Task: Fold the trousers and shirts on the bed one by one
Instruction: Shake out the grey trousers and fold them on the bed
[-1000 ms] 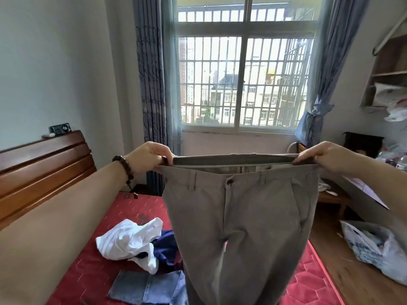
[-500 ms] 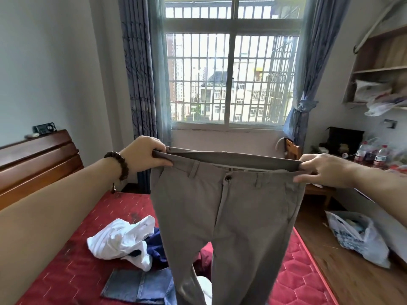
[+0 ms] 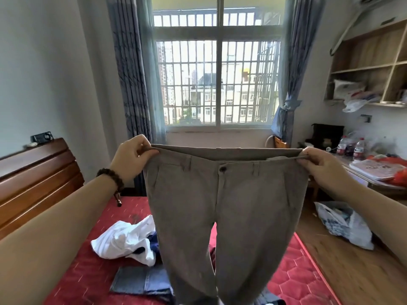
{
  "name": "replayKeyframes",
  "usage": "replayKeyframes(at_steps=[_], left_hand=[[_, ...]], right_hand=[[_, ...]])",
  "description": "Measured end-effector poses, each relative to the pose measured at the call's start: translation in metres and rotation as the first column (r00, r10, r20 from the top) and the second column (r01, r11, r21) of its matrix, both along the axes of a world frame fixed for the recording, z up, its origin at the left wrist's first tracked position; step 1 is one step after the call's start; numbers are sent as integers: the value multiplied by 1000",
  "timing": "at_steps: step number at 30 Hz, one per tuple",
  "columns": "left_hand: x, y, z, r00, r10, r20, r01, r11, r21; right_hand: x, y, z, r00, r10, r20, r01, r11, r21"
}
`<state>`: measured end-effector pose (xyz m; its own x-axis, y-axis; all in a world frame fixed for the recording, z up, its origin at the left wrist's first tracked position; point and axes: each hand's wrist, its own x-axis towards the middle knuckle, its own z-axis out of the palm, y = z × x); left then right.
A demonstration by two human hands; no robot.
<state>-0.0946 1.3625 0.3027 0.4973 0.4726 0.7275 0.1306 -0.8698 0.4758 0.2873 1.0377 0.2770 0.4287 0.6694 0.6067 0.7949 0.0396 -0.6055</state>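
Grey-brown trousers (image 3: 224,208) hang in the air in front of me, front side facing me, button at the top middle, both legs dropping below the frame. My left hand (image 3: 132,157) pinches the waistband's left end and my right hand (image 3: 319,164) pinches its right end, stretching it level. On the red bed (image 3: 83,267) below lie a crumpled white shirt (image 3: 123,241), a dark blue garment (image 3: 154,243) partly under it, and folded blue jeans (image 3: 141,282). The trousers hide the middle of the bed.
A wooden headboard (image 3: 33,183) stands at the left. Ahead is a barred window (image 3: 218,84) with grey curtains. To the right a desk (image 3: 374,177) holds bottles and papers, shelves hang above it, and a plastic bag (image 3: 343,223) lies on the wooden floor.
The waistband has levelled out and is pulled wider between my hands. The trousers now hang squarer to me, with the two legs parted.
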Motion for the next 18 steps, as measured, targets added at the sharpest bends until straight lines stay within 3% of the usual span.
replayKeyframes(at_steps=[8, 18], left_hand=[[-56, -121, 1, 985, 111, 131, -101, 992, -79], [-129, -288, -16, 945, 275, 178, -277, 961, -13]], right_hand=[[-70, -71, 6, 989, -145, 9, 139, 966, 216], [-154, -218, 10, 989, -124, 86, 105, 973, 204]])
